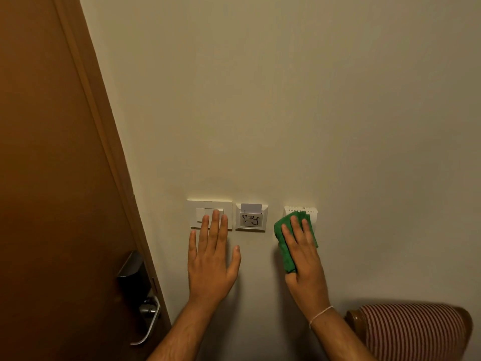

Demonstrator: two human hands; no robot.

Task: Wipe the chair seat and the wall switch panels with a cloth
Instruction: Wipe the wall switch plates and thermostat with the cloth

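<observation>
From the head camera, a brown door (52, 178) with a metal handle (147, 327) fills the left. On the cream wall (286, 100), the left hand (210, 259) lies flat and spread, fingertips overlapping the light switch panel (208, 208). Beside it sits a key-card holder (250, 217). The right hand (303, 256) presses a green cloth (285, 246) flat over a white vented panel (311, 212), hiding most of it. The striped chair (411, 332) is cut off at lower right; its seat is out of sight.

bare wall (286, 100) above panels, door frame (104, 142) left, chair back (411, 329) lower right
</observation>
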